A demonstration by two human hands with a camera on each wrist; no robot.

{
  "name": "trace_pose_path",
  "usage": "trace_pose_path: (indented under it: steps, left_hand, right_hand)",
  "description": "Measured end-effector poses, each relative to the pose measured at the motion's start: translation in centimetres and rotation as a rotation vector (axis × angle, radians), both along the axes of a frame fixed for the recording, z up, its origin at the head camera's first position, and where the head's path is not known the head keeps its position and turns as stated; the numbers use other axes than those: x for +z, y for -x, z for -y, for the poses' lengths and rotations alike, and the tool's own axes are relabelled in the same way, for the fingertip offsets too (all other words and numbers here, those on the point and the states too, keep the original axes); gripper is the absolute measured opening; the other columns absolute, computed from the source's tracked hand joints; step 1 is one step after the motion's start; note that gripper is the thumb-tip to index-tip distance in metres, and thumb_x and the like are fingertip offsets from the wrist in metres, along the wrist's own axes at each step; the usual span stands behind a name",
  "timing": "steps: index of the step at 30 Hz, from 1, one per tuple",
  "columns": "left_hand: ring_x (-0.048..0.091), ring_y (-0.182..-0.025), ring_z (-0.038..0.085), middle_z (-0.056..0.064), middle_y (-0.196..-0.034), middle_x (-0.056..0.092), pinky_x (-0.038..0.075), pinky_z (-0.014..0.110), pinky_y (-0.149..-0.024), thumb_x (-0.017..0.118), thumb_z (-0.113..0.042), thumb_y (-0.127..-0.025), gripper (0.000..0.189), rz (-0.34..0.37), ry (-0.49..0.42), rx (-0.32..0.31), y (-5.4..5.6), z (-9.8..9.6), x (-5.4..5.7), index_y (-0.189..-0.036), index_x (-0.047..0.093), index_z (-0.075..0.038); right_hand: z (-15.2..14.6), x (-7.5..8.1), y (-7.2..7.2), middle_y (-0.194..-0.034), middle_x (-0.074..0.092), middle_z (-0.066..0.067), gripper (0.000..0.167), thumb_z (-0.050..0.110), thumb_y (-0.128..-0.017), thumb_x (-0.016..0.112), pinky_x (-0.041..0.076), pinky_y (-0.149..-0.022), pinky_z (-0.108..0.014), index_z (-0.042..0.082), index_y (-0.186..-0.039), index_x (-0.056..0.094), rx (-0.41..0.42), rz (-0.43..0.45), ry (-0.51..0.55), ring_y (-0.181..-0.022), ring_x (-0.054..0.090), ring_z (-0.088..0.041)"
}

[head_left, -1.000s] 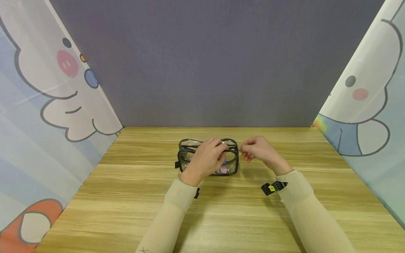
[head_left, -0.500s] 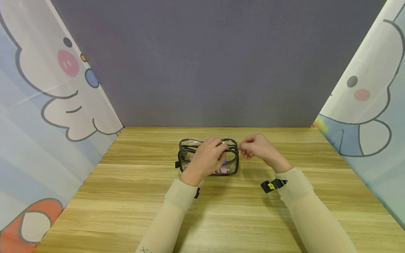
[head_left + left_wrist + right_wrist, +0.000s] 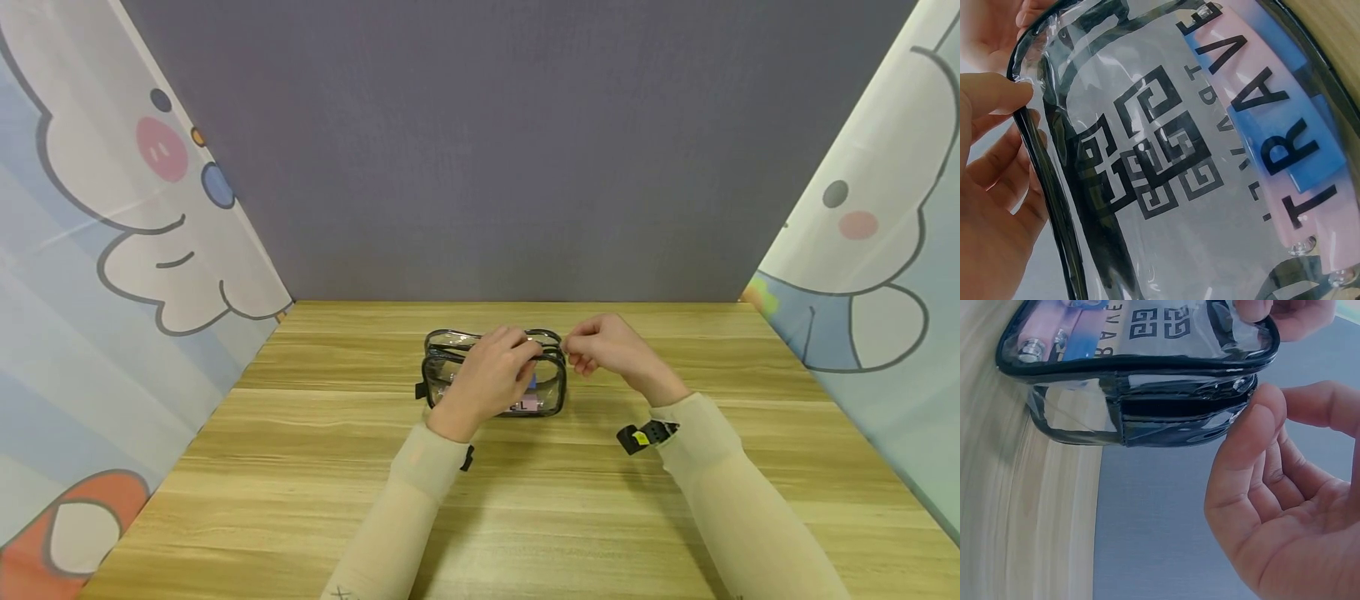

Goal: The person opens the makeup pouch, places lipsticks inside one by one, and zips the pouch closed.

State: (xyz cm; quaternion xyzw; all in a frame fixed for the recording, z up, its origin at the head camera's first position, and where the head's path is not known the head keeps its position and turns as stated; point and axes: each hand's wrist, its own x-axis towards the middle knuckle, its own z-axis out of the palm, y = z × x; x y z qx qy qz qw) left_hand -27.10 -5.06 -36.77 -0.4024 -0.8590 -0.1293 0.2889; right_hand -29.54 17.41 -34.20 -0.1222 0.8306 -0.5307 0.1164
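A clear pouch [image 3: 553, 385] with black piping stands on the table, black lettering and a square emblem on its front. My left hand [image 3: 491, 371] reaches over it and grips its top edge; in the left wrist view the thumb presses the rim. Inside lie pink-and-blue items [image 3: 1310, 144] with clear knobbed ends. At the pouch's right end, my right hand [image 3: 611, 350] pinches with thumb and index finger at the zipper's end; the zipper pull is hidden between the fingertips. The other fingers curl loosely in the right wrist view.
The wood-grain table [image 3: 315, 500] runs back to a dark grey panel [image 3: 480, 150]. Cartoon-printed curtains [image 3: 67, 333] flank both sides. A black strap [image 3: 637, 437] sits at the right wrist, and a small black tab [image 3: 420, 390] juts from the pouch's left side.
My right hand has shifted slightly left and away from me, closer to the pouch's right corner. My left hand and the pouch have stayed put.
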Motion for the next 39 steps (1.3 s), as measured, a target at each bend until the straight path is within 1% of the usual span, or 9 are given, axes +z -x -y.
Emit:
trace_pose_path:
  steps: [3,8,15,21,25,28,32,35,39]
  left_hand:
    - [0.056,-0.082,0.019,0.003,-0.091,0.062,0.049,0.032,-0.075,0.072,-0.007,-0.093,0.012,0.000,-0.001,0.001,0.0,0.0,0.0,-0.105,0.073,-0.008]
    - [0.058,-0.084,0.019,0.003,-0.091,0.063,0.050,0.032,-0.075,0.072,-0.006,-0.092,0.013,0.000,-0.008,-0.001,0.0,-0.1,0.0,-0.105,0.073,-0.008]
    - [0.057,-0.084,0.019,0.003,-0.093,0.062,0.049,0.031,-0.075,0.072,-0.006,-0.093,0.013,0.005,-0.003,-0.004,-0.1,0.0,0.0,-0.106,0.073,-0.008]
    - [0.055,-0.083,0.019,0.003,-0.092,0.061,0.049,0.031,-0.075,0.071,-0.005,-0.094,0.014,0.006,0.004,-0.002,-0.2,0.0,0.1,-0.107,0.073,-0.008]
    - [0.057,-0.084,0.019,0.003,-0.093,0.062,0.050,0.032,-0.075,0.071,-0.006,-0.094,0.013,0.017,0.001,-0.001,-0.2,0.0,0.1,-0.107,0.073,-0.008]
    - [0.058,-0.084,0.019,0.003,-0.093,0.063,0.050,0.032,-0.076,0.071,-0.007,-0.094,0.012,0.028,-0.010,-0.004,-0.3,0.1,0.2,-0.105,0.073,-0.008]
    - [0.056,-0.082,0.018,0.003,-0.093,0.063,0.048,0.032,-0.074,0.071,-0.009,-0.094,0.009,0.043,-0.006,-0.003,-0.2,0.1,0.4,-0.104,0.072,-0.008]
    - [0.056,-0.081,0.018,0.002,-0.092,0.063,0.048,0.031,-0.072,0.072,-0.010,-0.094,0.008,0.036,0.003,0.001,-0.3,0.4,0.5,-0.102,0.072,-0.009]
    - [0.057,-0.080,0.018,0.002,-0.090,0.062,0.048,0.032,-0.072,0.074,-0.010,-0.093,0.005,0.007,-0.007,-0.005,-0.3,1.0,0.4,-0.097,0.071,-0.010]
  right_hand:
    - [0.1,0.2,0.0,-0.081,0.066,-0.019,0.021,0.011,-0.096,0.061,0.058,-0.065,-0.034,-0.008,-0.099,0.070,-0.002,-0.007,-0.008,-0.069,0.065,-0.024]
    - [0.4,0.3,0.0,-0.082,0.066,-0.019,0.022,0.012,-0.095,0.062,0.058,-0.065,-0.032,-0.008,-0.100,0.070,-0.003,-0.013,-0.018,-0.069,0.065,-0.024]
    - [0.9,0.9,-0.2,-0.080,0.065,-0.016,0.021,0.014,-0.096,0.061,0.058,-0.070,-0.040,-0.005,-0.096,0.070,0.003,-0.015,-0.047,-0.071,0.065,-0.027]
    - [1.5,1.2,-0.3,-0.075,0.065,-0.009,0.020,0.013,-0.095,0.063,0.057,-0.067,-0.035,-0.005,-0.096,0.071,0.013,-0.025,-0.054,-0.068,0.064,-0.021]
    - [1.5,1.2,-0.3,-0.075,0.065,-0.009,0.021,0.012,-0.095,0.062,0.058,-0.066,-0.035,-0.007,-0.100,0.072,0.010,-0.024,-0.046,-0.069,0.065,-0.022]
    - [1.3,1.1,-0.3,-0.076,0.066,-0.010,0.023,0.012,-0.096,0.062,0.058,-0.067,-0.037,-0.008,-0.103,0.071,0.008,-0.017,-0.032,-0.070,0.066,-0.024]
    - [1.1,1.0,-0.2,-0.078,0.065,-0.012,0.023,0.012,-0.096,0.062,0.059,-0.068,-0.038,-0.008,-0.103,0.070,0.004,-0.009,-0.018,-0.069,0.065,-0.023]
    - [1.1,1.0,-0.2,-0.078,0.065,-0.012,0.023,0.012,-0.096,0.062,0.058,-0.066,-0.035,-0.008,-0.103,0.070,0.006,-0.008,-0.012,-0.069,0.065,-0.021]
    - [1.0,0.9,-0.2,-0.079,0.065,-0.012,0.023,0.013,-0.096,0.062,0.058,-0.066,-0.033,-0.008,-0.103,0.070,0.004,-0.006,-0.012,-0.070,0.065,-0.022]
